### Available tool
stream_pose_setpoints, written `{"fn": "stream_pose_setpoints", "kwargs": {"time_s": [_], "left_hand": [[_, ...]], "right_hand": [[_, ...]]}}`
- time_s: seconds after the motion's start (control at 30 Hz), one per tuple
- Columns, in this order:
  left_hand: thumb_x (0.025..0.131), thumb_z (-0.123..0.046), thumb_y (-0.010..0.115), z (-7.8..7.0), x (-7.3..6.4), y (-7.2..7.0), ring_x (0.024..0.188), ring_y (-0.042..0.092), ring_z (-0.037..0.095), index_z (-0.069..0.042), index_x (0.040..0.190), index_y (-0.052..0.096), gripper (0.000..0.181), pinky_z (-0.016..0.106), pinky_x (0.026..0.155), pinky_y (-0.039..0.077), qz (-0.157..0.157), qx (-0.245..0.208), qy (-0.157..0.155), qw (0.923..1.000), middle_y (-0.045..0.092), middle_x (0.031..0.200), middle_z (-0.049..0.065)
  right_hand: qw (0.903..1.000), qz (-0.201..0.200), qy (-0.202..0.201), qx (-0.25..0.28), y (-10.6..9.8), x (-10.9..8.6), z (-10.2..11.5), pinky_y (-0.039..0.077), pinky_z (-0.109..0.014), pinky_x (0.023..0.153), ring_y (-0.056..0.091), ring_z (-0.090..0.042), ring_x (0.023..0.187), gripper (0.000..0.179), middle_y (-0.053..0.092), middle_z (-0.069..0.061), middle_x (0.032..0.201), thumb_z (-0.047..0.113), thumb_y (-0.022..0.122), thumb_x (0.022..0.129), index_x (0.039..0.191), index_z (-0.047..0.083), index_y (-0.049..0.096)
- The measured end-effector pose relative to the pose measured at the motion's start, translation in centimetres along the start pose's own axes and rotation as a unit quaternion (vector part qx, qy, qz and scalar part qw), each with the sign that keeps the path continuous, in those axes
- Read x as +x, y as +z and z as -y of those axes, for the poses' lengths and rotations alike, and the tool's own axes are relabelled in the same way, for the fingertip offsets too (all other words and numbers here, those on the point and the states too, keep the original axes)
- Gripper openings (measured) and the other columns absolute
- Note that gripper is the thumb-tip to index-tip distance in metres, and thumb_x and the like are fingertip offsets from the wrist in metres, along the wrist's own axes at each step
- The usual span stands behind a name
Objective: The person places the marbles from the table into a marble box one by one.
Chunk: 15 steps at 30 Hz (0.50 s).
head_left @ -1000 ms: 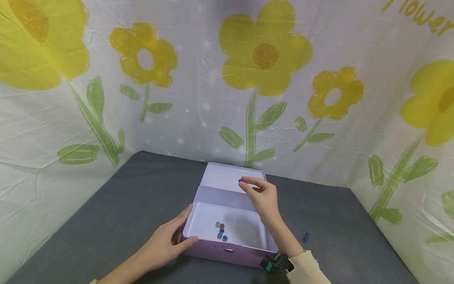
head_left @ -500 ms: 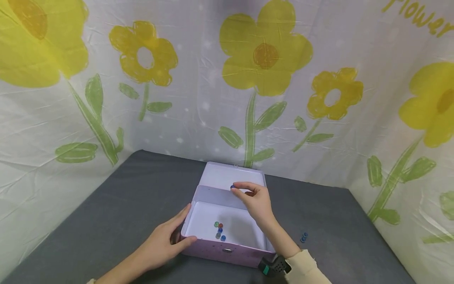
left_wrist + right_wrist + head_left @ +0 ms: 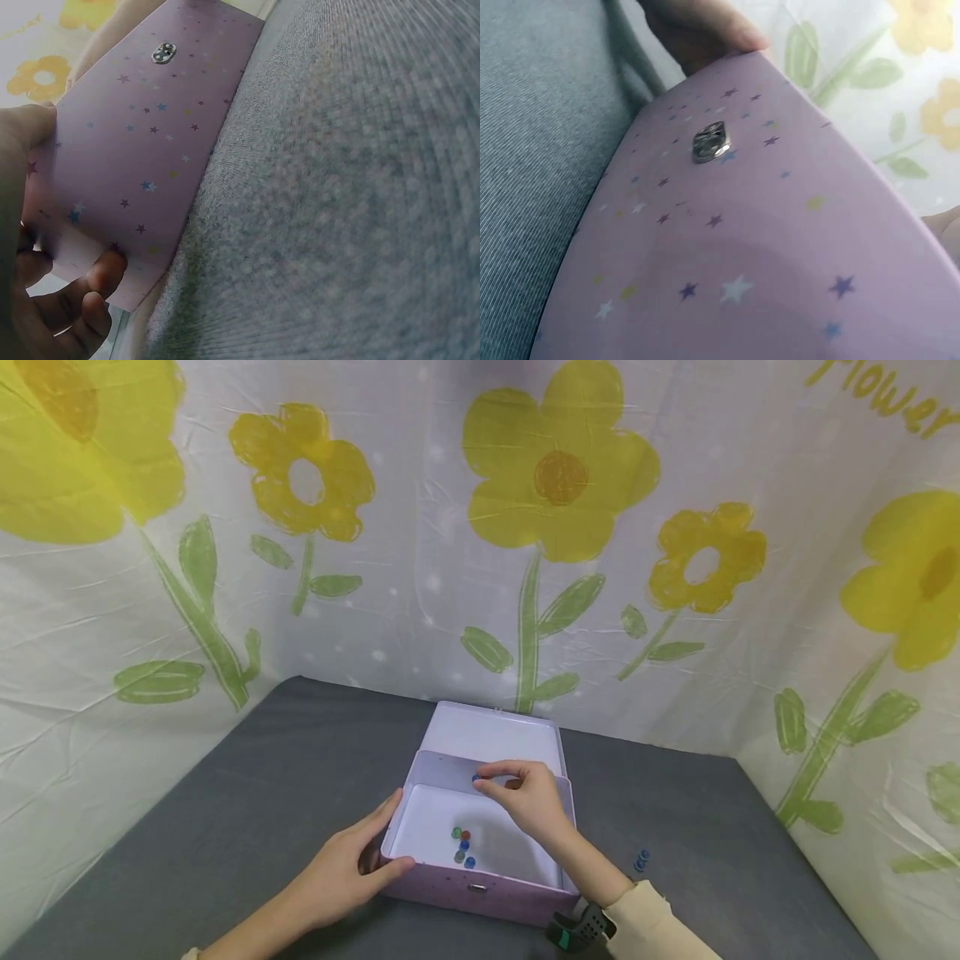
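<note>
A pink tin box [image 3: 495, 893] with a star print and a white inside stands with its lid [image 3: 498, 732] laid back. At its front left corner my left hand [image 3: 347, 864] holds the box, thumb over the front edge and fingers along the left side. My right hand [image 3: 531, 797] pinches a small blue marble [image 3: 476, 777] between thumb and forefinger, over the back part of the box. Several marbles lie on the box floor: a green marble [image 3: 456, 832], a red marble [image 3: 466, 836], a greyish marble [image 3: 459, 857] and blue ones. Neither wrist view shows the pinched marble.
To the right of the box, a few small blue pieces [image 3: 642, 861] lie close together on the dark grey tabletop [image 3: 720, 827]. A metal clasp [image 3: 712, 142] sits on the box front. Cloth walls with yellow flowers [image 3: 561, 477] enclose the table's back and sides.
My right hand has moved left and lower with the blue marble, from above the lid to over the box. My left hand stays on the box corner.
</note>
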<state>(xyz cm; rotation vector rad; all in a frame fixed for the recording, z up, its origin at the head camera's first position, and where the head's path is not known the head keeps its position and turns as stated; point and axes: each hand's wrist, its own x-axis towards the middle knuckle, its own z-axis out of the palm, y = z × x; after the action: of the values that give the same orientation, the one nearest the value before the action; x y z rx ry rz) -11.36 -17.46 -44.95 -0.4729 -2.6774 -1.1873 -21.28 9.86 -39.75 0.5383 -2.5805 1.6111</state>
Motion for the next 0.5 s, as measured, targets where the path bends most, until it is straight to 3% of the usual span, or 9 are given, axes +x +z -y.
{"fn": "stream_pose_setpoints", "kwargs": {"time_s": [0.1,0.23,0.33,0.5], "left_hand": [[0.095,-0.054,0.076,-0.02,0.03,0.02,0.141,0.053,0.029,-0.017,0.167,0.035,0.091,0.049,0.105,0.052,0.004,-0.001,-0.007,1.0000,0.042,0.166,0.013],[0.095,-0.055,0.076,-0.04,0.08,0.09,0.144,0.051,0.030,-0.018,0.168,0.033,0.092,0.052,0.109,0.049,0.011,-0.009,-0.022,0.9997,0.040,0.167,0.010],[0.095,-0.052,0.076,-0.08,0.07,0.08,0.147,0.048,0.031,-0.018,0.168,0.033,0.092,0.054,0.111,0.047,0.012,-0.013,-0.023,0.9996,0.039,0.167,0.010],[0.096,-0.052,0.076,-0.16,-0.01,-0.16,0.138,0.054,0.025,-0.017,0.168,0.034,0.090,0.043,0.104,0.053,0.010,-0.006,-0.014,0.9998,0.042,0.166,0.011]], "right_hand": [[0.9996,0.010,-0.003,-0.025,0.07,0.01,-0.24,0.036,-0.022,0.052,0.043,-0.004,0.054,0.009,0.081,-0.003,0.105,0.016,0.086,0.091,0.099,0.012,0.086],[0.9970,0.023,-0.015,-0.073,0.22,0.08,-0.53,0.051,-0.024,0.068,0.065,-0.009,0.082,0.007,0.081,0.000,0.099,0.017,0.087,0.090,0.095,0.013,0.086],[0.9943,0.033,-0.025,-0.098,0.40,0.09,-0.67,0.054,-0.029,0.079,0.070,-0.017,0.098,0.006,0.081,0.000,0.095,0.015,0.087,0.089,0.094,0.012,0.086],[0.9904,0.054,-0.028,-0.125,0.70,-0.13,-0.77,0.053,-0.030,0.080,0.070,-0.020,0.101,0.007,0.081,0.000,0.092,0.014,0.087,0.088,0.094,0.010,0.086]]}}
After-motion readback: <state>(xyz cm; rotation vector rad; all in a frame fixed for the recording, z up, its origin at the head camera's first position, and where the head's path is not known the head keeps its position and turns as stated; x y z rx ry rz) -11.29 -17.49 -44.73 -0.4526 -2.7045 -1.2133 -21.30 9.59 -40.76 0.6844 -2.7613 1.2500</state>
